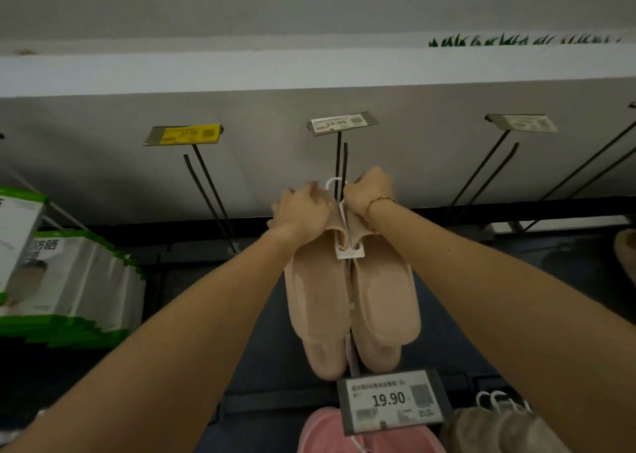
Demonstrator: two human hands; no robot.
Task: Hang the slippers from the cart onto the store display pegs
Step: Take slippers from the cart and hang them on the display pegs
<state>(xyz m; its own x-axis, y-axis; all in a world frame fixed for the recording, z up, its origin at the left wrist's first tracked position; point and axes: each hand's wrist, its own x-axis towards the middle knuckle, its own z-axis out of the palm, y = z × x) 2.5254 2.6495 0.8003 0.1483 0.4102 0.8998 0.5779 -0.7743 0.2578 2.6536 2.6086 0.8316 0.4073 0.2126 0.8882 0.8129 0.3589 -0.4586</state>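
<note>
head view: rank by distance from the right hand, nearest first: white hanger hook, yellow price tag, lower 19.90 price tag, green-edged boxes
From the right hand:
1. white hanger hook, right beside it, on the center peg.
2. yellow price tag, upper left.
3. lower 19.90 price tag, below; too close to call against the yellow one.
4. green-edged boxes, far left.

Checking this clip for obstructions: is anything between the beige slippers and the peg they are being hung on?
Nothing visible blocks it. Both the left hand and right hand grip the beige slippers at the top, and the white hanger hook sits right at the middle peg under the 19.90 tag. The peg looks bare.
</note>
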